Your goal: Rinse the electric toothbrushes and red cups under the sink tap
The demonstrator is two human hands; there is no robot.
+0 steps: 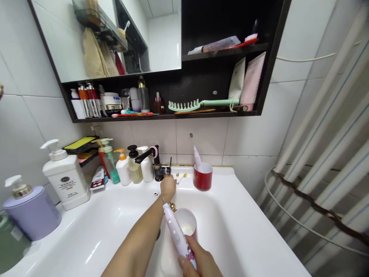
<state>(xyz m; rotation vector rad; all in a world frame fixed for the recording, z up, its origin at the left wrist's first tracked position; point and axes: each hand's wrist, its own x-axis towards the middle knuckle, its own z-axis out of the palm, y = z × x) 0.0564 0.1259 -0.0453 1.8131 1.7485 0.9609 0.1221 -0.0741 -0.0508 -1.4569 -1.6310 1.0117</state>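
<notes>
My left hand reaches across the sink to the black faucet and is closed at its handle; the fingertips are partly hidden. In the foreground, my right hand grips a pale pink electric toothbrush handle with a printed picture. It tilts up and left, and its thin metal shaft is bare. Behind it, a cup with a white inside stands in the sink. Small parts with yellow ends lie on the ledge beside my left hand. A red cup there holds a pale slim item.
Around the white sink stand several pump bottles, among them a large white one and a purple one. Above hangs a dark mirror cabinet with a green hairbrush. Pipes run along the right wall.
</notes>
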